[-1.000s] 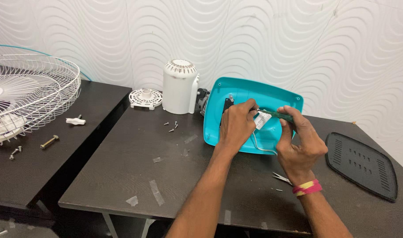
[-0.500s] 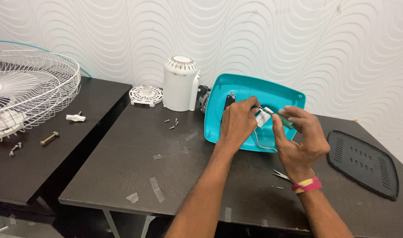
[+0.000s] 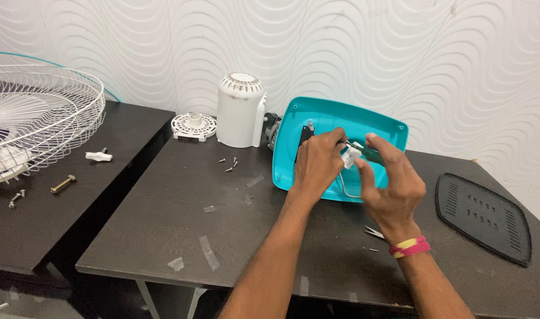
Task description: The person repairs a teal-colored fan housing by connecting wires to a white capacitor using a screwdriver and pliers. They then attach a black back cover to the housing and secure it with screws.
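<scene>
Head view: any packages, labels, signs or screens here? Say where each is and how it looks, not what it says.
Small white tag: between the fingers of the left hand and the right hand, in front of the tilted teal base plate; roughly rectangular, white with dark print too small to make out.
No packages, signs or screens show.

I see white wall point(image 3: 370, 53) w/ wavy relief, two dark desks point(image 3: 163, 224) side by side, taped spots, grey floor point(image 3: 10, 295) below, even light.

Both forearms outstretched, left hand point(image 3: 318, 162) and right hand point(image 3: 391, 183) curled close together.
</scene>
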